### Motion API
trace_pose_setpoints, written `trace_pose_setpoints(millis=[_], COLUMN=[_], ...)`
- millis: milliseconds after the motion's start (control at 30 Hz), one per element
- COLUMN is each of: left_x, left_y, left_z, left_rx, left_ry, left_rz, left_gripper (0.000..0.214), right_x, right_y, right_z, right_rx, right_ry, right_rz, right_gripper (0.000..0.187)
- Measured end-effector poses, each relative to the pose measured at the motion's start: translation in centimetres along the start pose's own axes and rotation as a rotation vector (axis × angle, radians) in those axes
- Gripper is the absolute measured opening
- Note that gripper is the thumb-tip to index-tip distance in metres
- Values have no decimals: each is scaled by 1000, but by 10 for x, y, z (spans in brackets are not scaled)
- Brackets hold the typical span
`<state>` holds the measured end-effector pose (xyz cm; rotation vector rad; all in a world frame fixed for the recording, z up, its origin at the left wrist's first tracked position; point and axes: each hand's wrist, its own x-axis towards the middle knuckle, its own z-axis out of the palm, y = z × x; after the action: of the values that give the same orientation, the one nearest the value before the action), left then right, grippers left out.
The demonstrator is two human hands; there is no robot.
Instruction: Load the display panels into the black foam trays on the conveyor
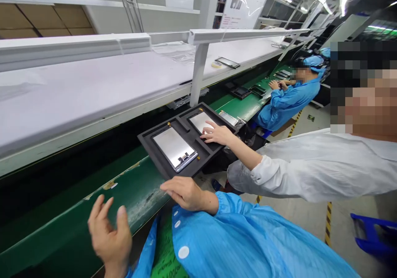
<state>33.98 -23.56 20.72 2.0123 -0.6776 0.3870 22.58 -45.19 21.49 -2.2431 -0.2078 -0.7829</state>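
Observation:
My left hand [109, 238] is raised over the worn green bench edge [136, 199], its fingers apart and holding nothing. My right hand [182, 193] lies flat just below the near edge of a black foam tray [149, 139], empty as far as I can see. The tray holds two silvery flat panels [173, 148] [200, 122] in separate recesses. A co-worker's hand [217, 133] in a white sleeve rests on the tray and the farther panel.
A long white-covered shelf [93, 100] runs above the green bench, with a dark phone-like device [227, 62] on it. Farther along, a seated person in blue [288, 104] works at the bench. A blue stool [372, 236] and striped floor tape [328, 224] lie to the right.

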Motion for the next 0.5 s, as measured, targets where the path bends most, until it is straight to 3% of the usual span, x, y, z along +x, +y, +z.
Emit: trace_pose_setpoints(millis=[100, 200, 367, 433, 500], left_x=[16, 30, 55, 60, 63], left_y=[36, 52, 41, 34, 29], left_z=[49, 81, 131, 144, 151], left_rx=[-53, -100, -90, -6, 110], left_ry=[-87, -192, -420, -519, -591], left_rz=[54, 213, 451, 520, 565], left_gripper=[32, 30, 34, 38, 42], right_x=[-6, -16, -21, -18, -10], right_y=[26, 45, 37, 24, 18], right_z=[-26, -44, -52, -51, -59], right_rx=[-320, -551, -645, -653, -642], right_ry=[67, -17, -231, -331, -350], right_rz=[130, 181, 324, 384, 410], right_gripper=[31, 31, 36, 38, 38])
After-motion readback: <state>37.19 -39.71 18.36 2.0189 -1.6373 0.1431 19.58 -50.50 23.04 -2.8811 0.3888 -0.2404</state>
